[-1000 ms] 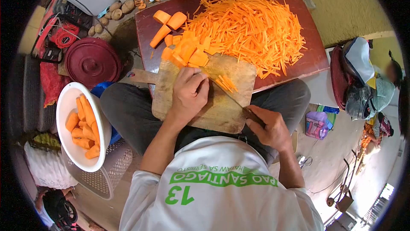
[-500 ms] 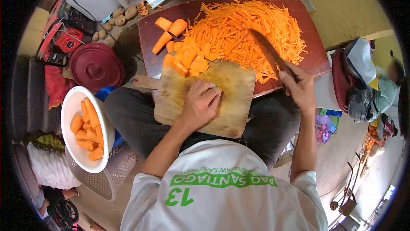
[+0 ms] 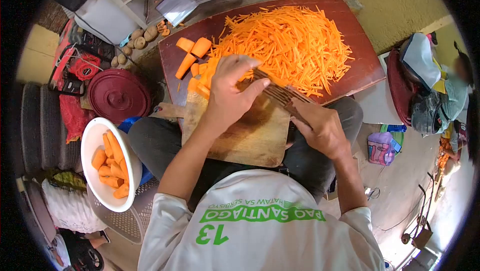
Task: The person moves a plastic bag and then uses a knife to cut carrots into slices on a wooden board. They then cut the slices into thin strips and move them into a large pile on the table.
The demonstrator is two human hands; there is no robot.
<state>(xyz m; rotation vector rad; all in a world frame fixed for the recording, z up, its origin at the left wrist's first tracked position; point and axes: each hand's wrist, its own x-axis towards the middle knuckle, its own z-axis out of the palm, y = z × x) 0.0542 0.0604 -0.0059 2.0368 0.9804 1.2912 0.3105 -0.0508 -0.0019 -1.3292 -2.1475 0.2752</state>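
Note:
My right hand (image 3: 322,126) is closed round the handle of a knife (image 3: 277,91), whose blade is smeared by motion and points left and up. My left hand (image 3: 230,93) is raised over the wooden cutting board (image 3: 250,143), thumb and fingers apart near the blade tip, with nothing visible between them. Behind it lie cut carrot slabs (image 3: 202,89), partly hidden by that hand. A big heap of shredded carrot (image 3: 295,41) covers much of the dark red table (image 3: 362,56). Thicker carrot chunks (image 3: 201,47) rest at the table's left.
At the left, a white basin (image 3: 89,163) of peeled carrots stands over a grey perforated basket (image 3: 112,221). Beyond it are a maroon lidded bucket (image 3: 118,96) and potatoes (image 3: 151,34). Bags (image 3: 422,113) sit at the right, with a hand truck (image 3: 422,231) farther down.
My left hand has risen from the board, and its fingers have spread. My right hand has brought the knife left and down, close to it. The whole view has shifted slightly.

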